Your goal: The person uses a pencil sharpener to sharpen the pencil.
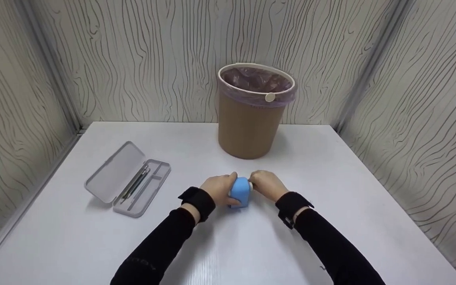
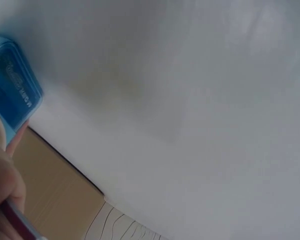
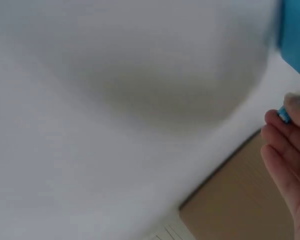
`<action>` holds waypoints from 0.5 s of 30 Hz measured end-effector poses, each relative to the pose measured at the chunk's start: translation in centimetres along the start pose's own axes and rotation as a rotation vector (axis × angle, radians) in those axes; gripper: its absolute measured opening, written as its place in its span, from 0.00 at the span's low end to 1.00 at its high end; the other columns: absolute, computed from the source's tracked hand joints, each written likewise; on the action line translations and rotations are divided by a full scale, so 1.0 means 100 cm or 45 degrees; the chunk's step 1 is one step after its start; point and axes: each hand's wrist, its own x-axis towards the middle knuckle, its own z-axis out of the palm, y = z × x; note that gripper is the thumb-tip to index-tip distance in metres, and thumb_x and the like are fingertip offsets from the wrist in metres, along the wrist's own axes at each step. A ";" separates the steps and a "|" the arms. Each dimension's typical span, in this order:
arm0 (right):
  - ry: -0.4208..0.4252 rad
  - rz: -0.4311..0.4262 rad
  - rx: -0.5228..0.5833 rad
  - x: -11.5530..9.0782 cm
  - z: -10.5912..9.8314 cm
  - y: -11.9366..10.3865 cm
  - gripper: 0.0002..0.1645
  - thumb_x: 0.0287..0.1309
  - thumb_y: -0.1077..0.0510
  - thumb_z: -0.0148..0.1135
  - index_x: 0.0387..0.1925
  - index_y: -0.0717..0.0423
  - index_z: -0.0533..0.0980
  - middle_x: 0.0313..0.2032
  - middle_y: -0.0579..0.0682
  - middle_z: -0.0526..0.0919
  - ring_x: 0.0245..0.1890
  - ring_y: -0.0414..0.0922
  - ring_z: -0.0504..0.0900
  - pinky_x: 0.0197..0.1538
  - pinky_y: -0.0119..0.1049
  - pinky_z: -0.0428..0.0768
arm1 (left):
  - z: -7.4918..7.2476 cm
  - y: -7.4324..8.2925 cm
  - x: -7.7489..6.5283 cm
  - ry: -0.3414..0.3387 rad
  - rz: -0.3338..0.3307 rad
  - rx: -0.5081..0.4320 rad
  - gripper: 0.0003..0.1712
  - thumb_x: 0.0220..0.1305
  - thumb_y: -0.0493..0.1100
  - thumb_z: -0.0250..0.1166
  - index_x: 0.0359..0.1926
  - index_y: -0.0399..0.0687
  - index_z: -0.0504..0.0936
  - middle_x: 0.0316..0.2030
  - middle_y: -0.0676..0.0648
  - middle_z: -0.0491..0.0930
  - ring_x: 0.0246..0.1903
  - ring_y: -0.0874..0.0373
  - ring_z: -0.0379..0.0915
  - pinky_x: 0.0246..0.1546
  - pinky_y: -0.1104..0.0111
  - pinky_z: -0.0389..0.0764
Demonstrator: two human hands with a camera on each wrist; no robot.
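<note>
My left hand [image 1: 219,190] grips a blue pencil sharpener [image 1: 240,191] low over the white table, thumb and fingers wrapped on its sides. Its clear blue shavings case [image 2: 12,82] and round cream end show in the left wrist view. Right beside that cream end is my right hand [image 1: 268,184], pinching a thin pencil [image 2: 19,221] between thumb and forefinger. A dark red side of the pencil shows in the left wrist view, a small blue end in the right wrist view. The hand hides where pencil and sharpener meet.
An open grey pencil case [image 1: 149,198] lies to the left, lid tipped back, with several pencils [image 1: 135,184] inside. Behind my hands stands a brown trash bin [image 1: 247,126] with a purple liner. Wood-grain panels [image 1: 152,59] enclose the table [image 1: 73,245] at back and sides.
</note>
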 end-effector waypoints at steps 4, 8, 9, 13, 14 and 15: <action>-0.016 0.070 0.168 -0.014 0.009 0.000 0.02 0.55 0.66 0.72 0.28 0.61 0.86 0.31 0.54 0.90 0.34 0.50 0.89 0.42 0.42 0.87 | 0.000 0.003 0.000 0.004 -0.005 -0.005 0.42 0.55 0.60 0.78 0.61 0.43 0.70 0.51 0.42 0.86 0.49 0.49 0.86 0.53 0.59 0.86; 0.003 0.061 0.176 -0.021 0.010 -0.001 0.03 0.55 0.64 0.72 0.29 0.62 0.86 0.30 0.54 0.89 0.35 0.51 0.88 0.43 0.43 0.87 | 0.001 0.003 0.001 0.022 -0.007 -0.009 0.42 0.55 0.59 0.78 0.61 0.43 0.70 0.51 0.42 0.86 0.49 0.49 0.86 0.53 0.59 0.86; 0.002 0.053 0.167 -0.022 0.010 -0.001 0.03 0.56 0.64 0.72 0.30 0.62 0.86 0.30 0.53 0.89 0.34 0.51 0.88 0.43 0.43 0.87 | 0.001 0.003 0.001 0.023 -0.009 -0.011 0.42 0.55 0.59 0.78 0.61 0.43 0.70 0.51 0.42 0.86 0.49 0.49 0.86 0.53 0.59 0.86; -0.021 -0.003 0.139 -0.028 0.010 -0.002 0.03 0.57 0.66 0.70 0.32 0.61 0.88 0.31 0.53 0.89 0.35 0.50 0.89 0.43 0.42 0.87 | 0.004 0.003 0.002 0.022 -0.024 -0.023 0.43 0.55 0.60 0.78 0.62 0.43 0.70 0.52 0.42 0.86 0.49 0.49 0.86 0.53 0.59 0.86; -0.023 -0.024 0.131 -0.029 0.010 -0.002 0.03 0.57 0.66 0.70 0.33 0.60 0.89 0.32 0.53 0.90 0.36 0.50 0.89 0.43 0.42 0.87 | 0.004 0.003 0.002 0.018 -0.032 -0.031 0.43 0.55 0.59 0.78 0.62 0.44 0.70 0.52 0.42 0.86 0.50 0.49 0.86 0.54 0.59 0.86; -0.027 -0.039 0.128 -0.031 0.011 -0.003 0.04 0.57 0.66 0.70 0.33 0.60 0.89 0.32 0.53 0.90 0.36 0.50 0.89 0.44 0.41 0.87 | 0.004 0.003 0.002 0.016 -0.038 -0.038 0.42 0.54 0.59 0.78 0.61 0.44 0.70 0.52 0.42 0.86 0.50 0.49 0.86 0.54 0.59 0.86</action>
